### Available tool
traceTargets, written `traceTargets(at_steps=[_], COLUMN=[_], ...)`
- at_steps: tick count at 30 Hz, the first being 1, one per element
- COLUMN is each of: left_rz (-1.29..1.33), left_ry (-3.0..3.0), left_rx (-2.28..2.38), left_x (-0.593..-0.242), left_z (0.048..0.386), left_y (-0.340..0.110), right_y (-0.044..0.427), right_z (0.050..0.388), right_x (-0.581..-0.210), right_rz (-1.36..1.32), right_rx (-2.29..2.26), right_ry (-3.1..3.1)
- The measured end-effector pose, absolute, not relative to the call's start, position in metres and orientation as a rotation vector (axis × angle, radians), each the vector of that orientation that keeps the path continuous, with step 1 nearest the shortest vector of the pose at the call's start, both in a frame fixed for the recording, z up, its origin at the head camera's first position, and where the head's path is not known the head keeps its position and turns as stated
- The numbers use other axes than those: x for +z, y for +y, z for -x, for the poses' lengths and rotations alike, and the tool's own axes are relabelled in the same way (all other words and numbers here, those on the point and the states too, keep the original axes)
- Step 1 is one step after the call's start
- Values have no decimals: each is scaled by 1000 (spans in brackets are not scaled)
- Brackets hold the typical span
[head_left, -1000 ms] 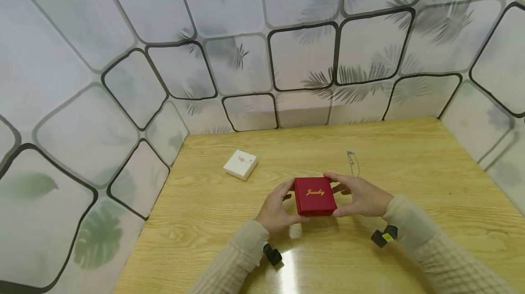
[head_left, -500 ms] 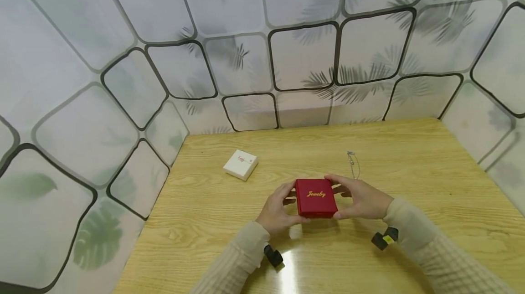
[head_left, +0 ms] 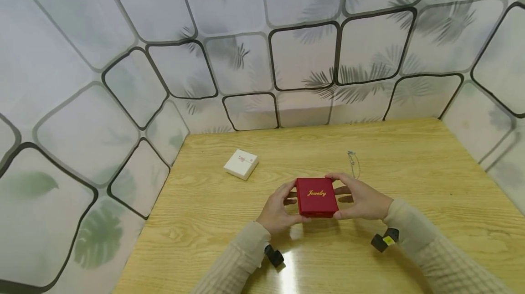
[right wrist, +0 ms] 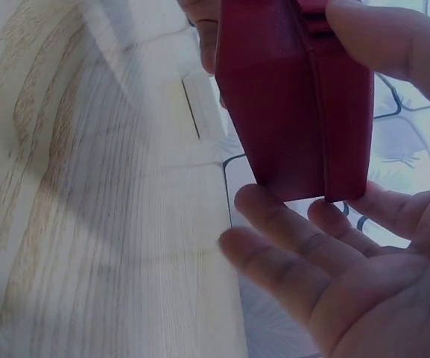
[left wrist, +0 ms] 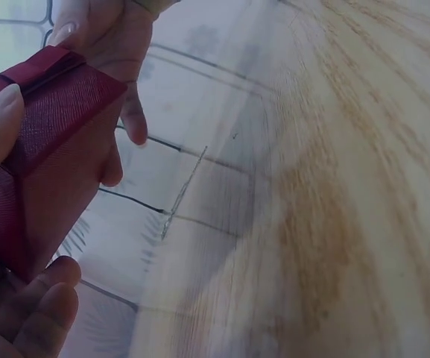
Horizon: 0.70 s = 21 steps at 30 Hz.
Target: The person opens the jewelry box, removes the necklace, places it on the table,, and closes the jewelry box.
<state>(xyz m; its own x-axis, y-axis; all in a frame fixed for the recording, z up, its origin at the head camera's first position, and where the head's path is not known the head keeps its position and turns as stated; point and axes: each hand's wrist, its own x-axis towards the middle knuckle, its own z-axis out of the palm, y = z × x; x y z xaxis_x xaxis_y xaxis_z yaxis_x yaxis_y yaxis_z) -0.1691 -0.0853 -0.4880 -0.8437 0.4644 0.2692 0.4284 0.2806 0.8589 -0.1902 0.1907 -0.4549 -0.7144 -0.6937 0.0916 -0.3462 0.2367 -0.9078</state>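
A red jewelry box (head_left: 316,198) with gold "Jewelry" lettering on its lid is held between my two hands, lid closed. My left hand (head_left: 276,209) grips its left side, thumb at the near edge and fingers at the far corner. On the right side, my right hand (head_left: 362,198) holds it the same way, thumb at the near corner. In the left wrist view the box (left wrist: 58,142) appears raised off the table, its underside visible. The right wrist view shows fingertips (right wrist: 255,198) under the lower end of the box (right wrist: 289,104).
Left of the hands, a small white box (head_left: 241,164) with red print lies on the wooden table (head_left: 197,221). A thin silver chain (head_left: 353,164) lies just beyond my right hand. Patterned cloth walls (head_left: 303,57) enclose the table's back and sides.
The red jewelry box and both hands have shifted very slightly to the right. Both hands keep their hold; the white box and the chain lie where they were.
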Motion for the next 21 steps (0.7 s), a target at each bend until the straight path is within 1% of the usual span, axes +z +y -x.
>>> traceTargets(at_steps=[21], left_rz=[-861], left_ry=[2414], left_rx=[1688], left_x=[-482], left_z=[166], left_y=[-85], right_y=[187], right_z=[188], right_x=[-458], right_rz=[973], right_rx=[-1579], right_ry=[2051])
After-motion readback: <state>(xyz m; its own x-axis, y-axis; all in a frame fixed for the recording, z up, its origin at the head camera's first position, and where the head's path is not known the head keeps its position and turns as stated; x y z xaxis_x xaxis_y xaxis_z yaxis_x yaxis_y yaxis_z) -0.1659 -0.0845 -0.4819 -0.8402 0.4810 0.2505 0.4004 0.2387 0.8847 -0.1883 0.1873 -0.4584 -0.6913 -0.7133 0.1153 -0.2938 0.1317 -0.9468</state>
